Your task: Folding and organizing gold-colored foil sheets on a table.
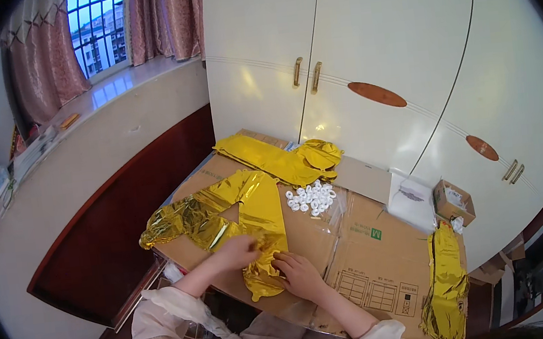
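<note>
A flat, uninflated gold foil balloon (258, 204) lies across the near left part of the cardboard, shiny and creased, with an angular shape. My left hand (239, 252) is closed on its crumpled near part, fingers pinching the foil. From the right, my right hand (299, 274) meets the same part, its fingers bent against the foil and its fingertips partly hidden. The balloon's rounded near end hangs close to the table's front edge, between my hands. Beyond them sits a pile of small white rings (311, 197).
Flattened cardboard (358, 240) covers the table. More gold foil lies in a stack (263, 157) at the back and in a long folded piece (447, 283) at the right edge. A small open box (453, 202) stands at the back right, before the white cabinet (390, 38).
</note>
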Demonstrator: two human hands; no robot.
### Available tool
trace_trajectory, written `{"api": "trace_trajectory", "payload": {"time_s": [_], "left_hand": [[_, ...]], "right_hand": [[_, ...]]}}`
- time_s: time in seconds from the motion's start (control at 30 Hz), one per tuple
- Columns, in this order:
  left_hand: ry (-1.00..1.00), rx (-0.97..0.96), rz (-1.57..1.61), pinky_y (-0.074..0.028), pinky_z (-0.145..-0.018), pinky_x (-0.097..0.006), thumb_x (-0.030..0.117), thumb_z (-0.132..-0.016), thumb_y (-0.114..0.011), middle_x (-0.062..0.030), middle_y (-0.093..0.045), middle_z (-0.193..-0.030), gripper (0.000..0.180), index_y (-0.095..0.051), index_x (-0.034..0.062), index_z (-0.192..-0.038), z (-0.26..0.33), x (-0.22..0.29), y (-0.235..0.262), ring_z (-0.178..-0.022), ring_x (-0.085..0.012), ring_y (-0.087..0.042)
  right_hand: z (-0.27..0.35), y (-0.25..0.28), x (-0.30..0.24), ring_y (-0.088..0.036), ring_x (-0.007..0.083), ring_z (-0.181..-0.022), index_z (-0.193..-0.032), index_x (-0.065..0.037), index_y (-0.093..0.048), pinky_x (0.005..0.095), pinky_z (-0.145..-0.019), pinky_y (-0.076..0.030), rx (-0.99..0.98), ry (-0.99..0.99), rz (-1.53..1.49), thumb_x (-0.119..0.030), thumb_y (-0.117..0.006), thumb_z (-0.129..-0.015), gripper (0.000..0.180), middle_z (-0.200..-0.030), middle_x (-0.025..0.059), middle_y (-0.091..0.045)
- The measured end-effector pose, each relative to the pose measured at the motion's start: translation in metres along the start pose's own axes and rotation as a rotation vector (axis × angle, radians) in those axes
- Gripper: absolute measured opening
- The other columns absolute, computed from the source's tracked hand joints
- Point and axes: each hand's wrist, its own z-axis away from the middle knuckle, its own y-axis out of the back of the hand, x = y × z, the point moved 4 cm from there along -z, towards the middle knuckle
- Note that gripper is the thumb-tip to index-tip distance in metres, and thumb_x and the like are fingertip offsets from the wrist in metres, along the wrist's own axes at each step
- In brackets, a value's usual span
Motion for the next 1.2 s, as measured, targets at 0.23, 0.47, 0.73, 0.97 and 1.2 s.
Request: {"api": "trace_trajectory", "payload": {"time_s": [0.23,0.47,0.73,0.97,1.2], "left_hand": [[0.307,0.262,0.725,-0.046,-0.061,-0.027,0.015,-0.081,-0.065,0.0031,-0.061,-0.076,0.012,-0.065,0.0087,-0.092,0.017,-0.042,0.07,-0.072,-0.0076,-0.057],[0.189,0.428,1.337,-0.054,-0.072,-0.038,0.011,-0.079,-0.057,-0.0062,-0.063,-0.089,0.01,-0.06,0.0079,-0.089,-0.017,-0.066,0.181,-0.077,-0.0215,-0.062],[-0.003,0.637,1.406,-0.054,-0.081,-0.041,0.015,-0.082,-0.053,-0.0104,-0.065,-0.095,0.02,-0.058,0.0043,-0.1,-0.031,-0.092,0.314,-0.086,-0.0269,-0.064],[-0.156,0.897,1.427,-0.053,-0.086,-0.045,0.022,-0.095,-0.042,-0.0123,-0.064,-0.103,0.027,-0.058,0.0039,-0.106,0.0,-0.142,0.418,-0.094,-0.0284,-0.063],[-0.439,1.265,1.256,-0.053,-0.083,-0.043,0.025,-0.099,-0.043,-0.011,-0.063,-0.105,0.026,-0.057,0.0046,-0.107,0.107,-0.201,0.554,-0.094,-0.026,-0.063]], "right_hand": [[0.0,0.003,-0.004,-0.045,0.0295,-0.125,-0.121,-0.01,-0.057,0.0439,-0.1,-0.035,-0.032,0.008,0.183,-0.041,-0.057,-0.086,0.047,-0.132,0.0094,-0.052],[-0.002,0.005,-0.005,-0.044,0.034,-0.123,-0.118,-0.01,-0.058,0.0459,-0.098,-0.037,-0.027,-0.003,0.167,-0.04,-0.06,-0.083,0.046,-0.131,0.0095,-0.051],[-0.001,0.007,-0.005,-0.045,0.0351,-0.122,-0.117,-0.01,-0.058,0.0472,-0.099,-0.037,-0.015,-0.015,0.166,-0.039,-0.06,-0.083,0.045,-0.13,0.0101,-0.052],[-0.001,0.006,-0.007,-0.044,0.0351,-0.122,-0.118,-0.011,-0.058,0.0466,-0.099,-0.037,-0.011,-0.016,0.168,-0.039,-0.06,-0.083,0.045,-0.13,0.0101,-0.052],[-0.006,0.004,-0.015,-0.045,0.0347,-0.122,-0.12,-0.012,-0.057,0.0465,-0.101,-0.036,-0.012,0.004,0.128,-0.038,-0.061,-0.082,0.046,-0.132,0.0092,-0.051]]}}
